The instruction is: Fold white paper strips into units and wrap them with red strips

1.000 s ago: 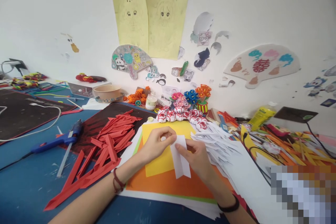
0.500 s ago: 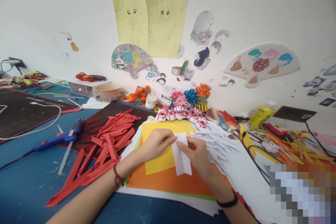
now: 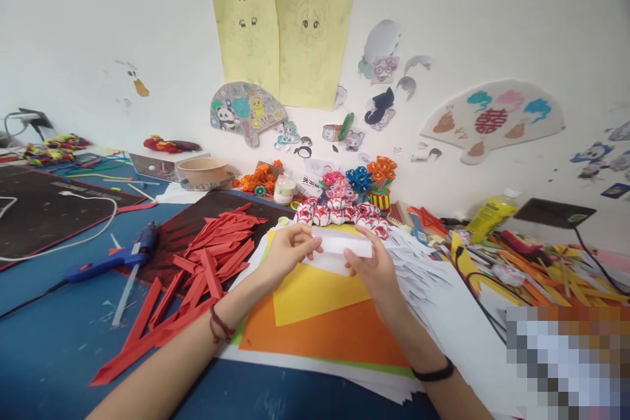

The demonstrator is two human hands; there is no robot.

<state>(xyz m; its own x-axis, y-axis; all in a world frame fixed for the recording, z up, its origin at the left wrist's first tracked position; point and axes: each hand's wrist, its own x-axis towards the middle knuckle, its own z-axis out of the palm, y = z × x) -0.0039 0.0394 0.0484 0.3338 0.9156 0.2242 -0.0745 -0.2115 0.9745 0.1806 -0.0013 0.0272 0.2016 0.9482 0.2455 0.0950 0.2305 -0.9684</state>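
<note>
A small white paper piece [image 3: 339, 246], creased lengthwise, is held sideways between my two hands. My left hand [image 3: 290, 251] pinches its left end, and my right hand [image 3: 373, 262] grips the right end between thumb and fingers. Beneath them lie a yellow sheet [image 3: 315, 295] and an orange sheet [image 3: 329, 336], stacked on green and white sheets. Folded red paper strips [image 3: 211, 262] are heaped to the left. Folded white strips [image 3: 418, 275] spread out to the right of my right hand.
A blue glue gun [image 3: 111, 261] lies at left beside the red strips. Behind the sheets stand red-and-white paper pieces [image 3: 339, 211], flower crafts [image 3: 359, 180] and a white bottle [image 3: 284, 189]. A yellow bottle [image 3: 492, 216] and orange strips [image 3: 541, 266] are at right.
The white paper has turned from upright to sideways and been raised a little. My hands have moved slightly apart, the left one to the left and the right one to the right.
</note>
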